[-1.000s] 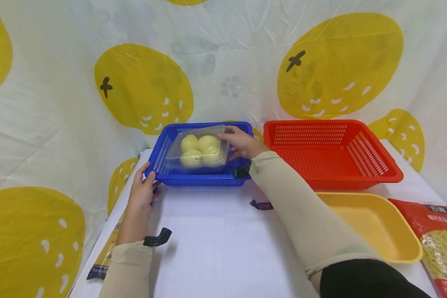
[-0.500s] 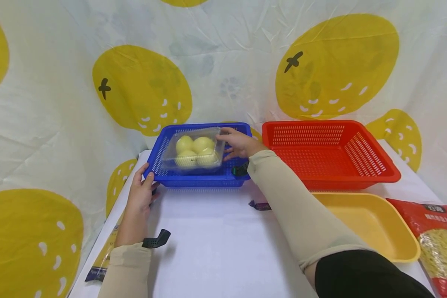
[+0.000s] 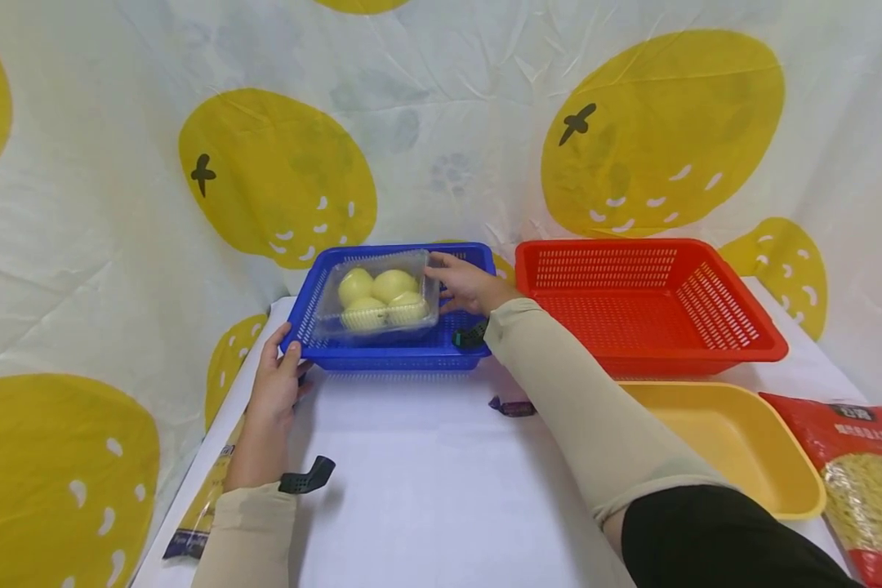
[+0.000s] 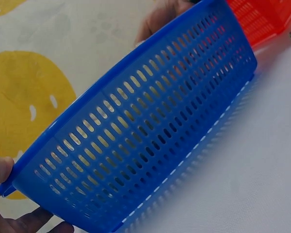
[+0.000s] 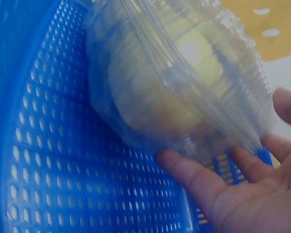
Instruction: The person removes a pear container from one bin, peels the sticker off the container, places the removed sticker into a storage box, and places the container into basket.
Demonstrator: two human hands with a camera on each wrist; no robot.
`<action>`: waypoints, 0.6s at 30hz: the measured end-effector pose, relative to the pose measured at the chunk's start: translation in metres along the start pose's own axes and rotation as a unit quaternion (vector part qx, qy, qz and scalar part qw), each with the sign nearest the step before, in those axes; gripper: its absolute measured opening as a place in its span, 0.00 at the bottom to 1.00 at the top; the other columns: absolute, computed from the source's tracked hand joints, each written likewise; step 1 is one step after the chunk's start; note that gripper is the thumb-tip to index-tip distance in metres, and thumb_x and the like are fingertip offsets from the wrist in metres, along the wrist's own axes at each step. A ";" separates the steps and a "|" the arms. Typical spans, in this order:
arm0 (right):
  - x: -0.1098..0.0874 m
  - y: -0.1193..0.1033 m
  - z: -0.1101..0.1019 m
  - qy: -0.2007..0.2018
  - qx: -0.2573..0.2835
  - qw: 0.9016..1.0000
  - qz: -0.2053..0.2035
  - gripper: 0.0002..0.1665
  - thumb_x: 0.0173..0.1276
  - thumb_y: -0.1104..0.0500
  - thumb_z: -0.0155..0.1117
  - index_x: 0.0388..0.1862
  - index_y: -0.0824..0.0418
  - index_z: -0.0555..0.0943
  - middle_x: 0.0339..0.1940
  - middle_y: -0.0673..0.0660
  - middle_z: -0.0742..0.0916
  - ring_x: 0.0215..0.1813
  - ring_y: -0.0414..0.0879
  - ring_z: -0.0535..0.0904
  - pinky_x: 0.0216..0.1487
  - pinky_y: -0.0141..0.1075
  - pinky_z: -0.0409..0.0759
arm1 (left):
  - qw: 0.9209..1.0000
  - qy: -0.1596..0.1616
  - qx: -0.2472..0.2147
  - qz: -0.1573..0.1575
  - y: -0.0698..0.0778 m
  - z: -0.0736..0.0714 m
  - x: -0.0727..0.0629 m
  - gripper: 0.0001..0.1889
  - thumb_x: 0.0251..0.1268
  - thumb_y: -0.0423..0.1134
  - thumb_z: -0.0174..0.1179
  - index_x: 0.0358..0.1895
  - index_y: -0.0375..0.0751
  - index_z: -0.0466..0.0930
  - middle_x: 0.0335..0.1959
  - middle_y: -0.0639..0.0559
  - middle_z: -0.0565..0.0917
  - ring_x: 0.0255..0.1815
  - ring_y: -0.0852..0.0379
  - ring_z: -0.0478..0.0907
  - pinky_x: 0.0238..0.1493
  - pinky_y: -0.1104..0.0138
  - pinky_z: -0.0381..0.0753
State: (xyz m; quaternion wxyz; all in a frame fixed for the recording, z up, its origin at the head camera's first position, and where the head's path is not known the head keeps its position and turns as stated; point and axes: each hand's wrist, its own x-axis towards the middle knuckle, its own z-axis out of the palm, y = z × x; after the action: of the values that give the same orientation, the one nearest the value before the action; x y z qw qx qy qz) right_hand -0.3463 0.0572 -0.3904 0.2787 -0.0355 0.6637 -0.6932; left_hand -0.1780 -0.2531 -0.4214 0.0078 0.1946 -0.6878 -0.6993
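Observation:
My left hand [image 3: 275, 384] grips the front-left corner of the blue plastic basket [image 3: 389, 359], thumb over the rim and the other fingers below it, as the left wrist view also shows. Inside the basket is a clear plastic clamshell box [image 3: 331, 314] holding several round, pale yellow items [image 3: 394, 286]. At the right edge of that box, my right hand [image 3: 470, 286] holds it by its side, with a finger over the lid's corner and others lower down. The right wrist view shows fingertips [image 5: 170, 158] against the clear plastic; part of the basket's perforated floor shows beside the box.
A red perforated basket [image 3: 632, 359] stands to the right. In front of it lies a yellow tray [image 3: 728, 449], partly behind my right sleeve. A red bag of pasta [image 3: 860, 482] is at far right. A dark wrapped item [image 3: 514, 407] and a yellow packet [image 3: 198, 514] lie on the table.
My right hand and the clear box have shifted a little to the left within the blue basket. The left hand keeps its grip on the basket's corner.

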 end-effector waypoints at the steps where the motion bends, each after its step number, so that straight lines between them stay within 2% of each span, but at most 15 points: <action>1: 0.000 0.000 0.000 -0.001 0.001 1.000 0.000 0.41 0.88 0.52 0.53 0.91 0.42 0.48 0.91 0.56 0.52 0.85 0.72 0.52 0.75 0.67 0.68 | 1.000 0.000 0.000 0.000 0.000 0.000 0.000 0.28 0.91 0.50 0.42 0.86 0.73 0.53 0.84 0.47 0.64 0.80 0.43 0.66 0.79 0.42 0.63; 12: -0.001 0.001 0.001 -0.003 -0.027 1.000 0.000 0.41 0.90 0.55 0.48 0.91 0.42 0.44 0.91 0.56 0.50 0.85 0.71 0.51 0.77 0.65 0.66 | 1.000 -0.001 0.004 0.003 -0.002 0.000 -0.001 0.28 0.90 0.51 0.42 0.86 0.74 0.52 0.84 0.48 0.63 0.81 0.43 0.65 0.79 0.42 0.63; 18: 0.002 0.003 0.002 0.001 -0.024 1.000 0.007 0.42 0.90 0.56 0.48 0.91 0.39 0.42 0.91 0.56 0.49 0.85 0.71 0.53 0.77 0.64 0.66 | 1.000 -0.008 0.006 0.008 -0.003 -0.001 0.000 0.29 0.90 0.51 0.42 0.86 0.74 0.51 0.85 0.48 0.62 0.81 0.42 0.64 0.79 0.41 0.62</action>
State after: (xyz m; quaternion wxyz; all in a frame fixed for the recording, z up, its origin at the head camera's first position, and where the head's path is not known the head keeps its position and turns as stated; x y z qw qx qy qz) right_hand -0.3459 0.0546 -0.3940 0.2816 -0.0370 0.6808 -0.6752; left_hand -0.1774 -0.2539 -0.4243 0.0063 0.1833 -0.6937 -0.6966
